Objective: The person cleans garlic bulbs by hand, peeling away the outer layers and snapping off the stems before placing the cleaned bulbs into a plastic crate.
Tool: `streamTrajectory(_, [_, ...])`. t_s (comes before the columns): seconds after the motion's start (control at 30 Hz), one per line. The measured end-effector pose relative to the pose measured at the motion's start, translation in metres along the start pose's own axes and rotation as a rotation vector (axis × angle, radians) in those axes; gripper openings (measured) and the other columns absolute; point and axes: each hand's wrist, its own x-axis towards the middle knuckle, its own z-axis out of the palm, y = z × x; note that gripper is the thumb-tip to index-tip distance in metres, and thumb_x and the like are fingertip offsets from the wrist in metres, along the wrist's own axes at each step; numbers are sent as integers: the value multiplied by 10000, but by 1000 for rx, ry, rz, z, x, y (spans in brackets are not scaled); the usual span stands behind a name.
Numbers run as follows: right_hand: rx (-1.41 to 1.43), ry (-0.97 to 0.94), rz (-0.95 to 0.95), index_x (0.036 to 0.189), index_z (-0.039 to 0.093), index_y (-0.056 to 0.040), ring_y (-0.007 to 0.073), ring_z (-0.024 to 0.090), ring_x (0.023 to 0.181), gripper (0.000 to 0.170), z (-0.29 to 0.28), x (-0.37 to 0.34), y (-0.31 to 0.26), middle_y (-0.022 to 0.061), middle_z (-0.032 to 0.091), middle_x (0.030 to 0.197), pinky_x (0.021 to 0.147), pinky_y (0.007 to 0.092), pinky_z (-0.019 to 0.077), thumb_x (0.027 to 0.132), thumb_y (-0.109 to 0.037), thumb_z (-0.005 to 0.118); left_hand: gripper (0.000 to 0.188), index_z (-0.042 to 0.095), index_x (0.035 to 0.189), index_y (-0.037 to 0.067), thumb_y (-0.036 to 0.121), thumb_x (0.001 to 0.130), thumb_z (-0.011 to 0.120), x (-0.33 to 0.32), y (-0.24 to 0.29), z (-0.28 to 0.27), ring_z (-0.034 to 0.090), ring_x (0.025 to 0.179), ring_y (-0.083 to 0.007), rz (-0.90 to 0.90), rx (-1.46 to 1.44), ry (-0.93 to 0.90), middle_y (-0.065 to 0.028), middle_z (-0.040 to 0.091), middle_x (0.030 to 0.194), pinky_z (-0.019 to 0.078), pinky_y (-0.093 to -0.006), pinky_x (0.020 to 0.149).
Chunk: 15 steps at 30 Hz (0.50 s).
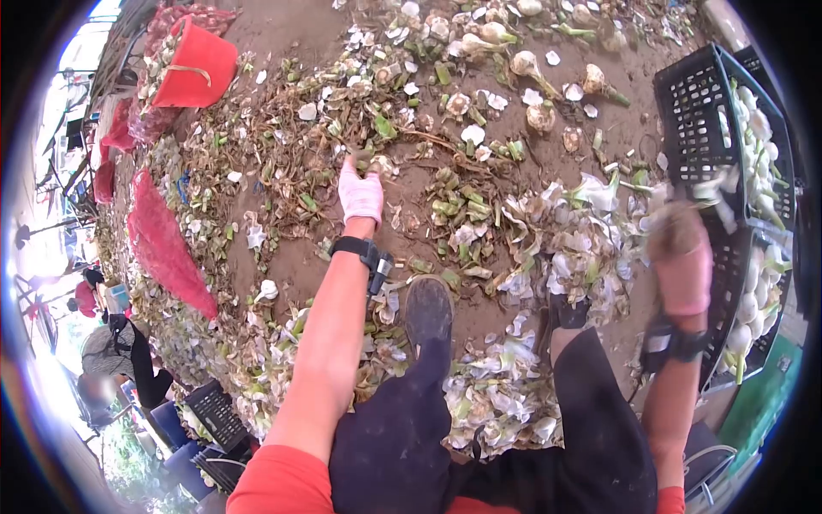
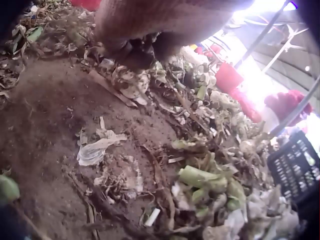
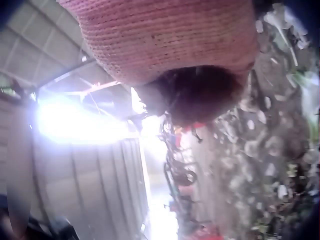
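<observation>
My left hand (image 1: 361, 195), in a pink glove with soiled fingertips, reaches down to the littered ground. Its thumb and fingers stand apart beside a pale garlic bulb (image 1: 385, 166); contact is unclear. The left wrist view shows the hand (image 2: 150, 30) low over husks and a dirty, pale piece (image 2: 131, 84). Motion blurs my right hand (image 1: 682, 261) beside the black crate (image 1: 695, 111). A blurred white-green garlic piece (image 1: 719, 188) is just past its fingers; whether they hold it cannot be seen. In the right wrist view the hand's (image 3: 175, 45) fingers are dark.
Garlic with stems (image 1: 752, 146) fills the crate, and a second crate (image 1: 728, 343) below holds more. Loose bulbs (image 1: 540, 117) lie ahead on the soil. A red bucket (image 1: 210, 64) and a red mesh sack (image 1: 167, 244) are at left. Husks surround my shoes (image 1: 428, 308).
</observation>
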Motion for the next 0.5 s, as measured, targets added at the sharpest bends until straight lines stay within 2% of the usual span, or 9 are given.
streamTrajectory(0.03, [60,-125,123,1007,643,-14,124,553,641,242,25,-9,-6,50,596,728,637,235,469,923,-196,508,162,649,1006,61,30,847,650,6,-6,7,633,888,-233,-102,-49,-27,-135,669,959,490,-324,857])
streamTrajectory(0.07, [-132,-300,0,938,655,16,146,603,707,203,34,-10,7,72,635,813,684,271,497,879,-125,522,138,647,972,54,1,846,644,0,1,10,636,857,-199,18,-91,-2,-102,665,921,515,-305,770])
streamTrajectory(0.1, [-131,-299,118,933,658,35,188,636,832,185,50,-19,10,106,654,956,764,309,510,823,-33,525,137,641,971,51,-7,847,645,-14,26,8,635,857,-179,-28,-205,-83,-78,660,904,517,-286,736])
streamTrajectory(0.13, [-408,-304,-96,979,672,8,258,627,919,246,65,-23,18,117,636,1056,815,333,504,791,30,515,137,635,969,49,-14,848,646,-31,57,4,635,857,-159,-77,-320,-168,-54,655,887,519,-268,703])
streamTrajectory(0.2, [-788,-254,-443,1009,672,-13,320,601,955,263,84,-24,8,144,615,1031,806,340,492,787,32,539,141,626,976,44,-8,849,660,-62,90,2,613,833,-109,-50,-533,-344,-14,636,887,504,-228,661])
streamTrajectory(0.27, [-600,-311,-160,1025,671,-22,348,600,905,254,90,-25,-6,163,601,980,774,366,488,791,13,577,157,617,993,33,3,848,668,-88,109,6,585,789,-83,36,-581,-457,0,613,852,495,-236,672])
streamTrajectory(0.3, [-562,-321,-121,1044,666,-23,347,604,865,265,93,-27,-9,174,592,965,755,388,484,781,-30,635,162,618,995,26,0,844,669,-98,119,8,555,762,-62,48,-575,-520,18,601,826,485,-243,674])
streamTrajectory(0.43, [-639,-364,-121,1045,658,-33,352,609,860,389,111,-31,-24,169,594,959,764,419,491,720,-215,771,199,619,1035,10,49,855,694,-136,152,8,570,737,-56,133,-430,-774,-5,623,842,486,-221,646])
streamTrajectory(0.5, [-723,-405,-116,1014,655,-32,351,609,841,404,114,-32,-19,164,598,926,756,410,494,711,-257,799,216,618,1053,11,56,857,696,-145,163,9,589,741,-69,289,-332,-794,-20,633,848,502,-225,667])
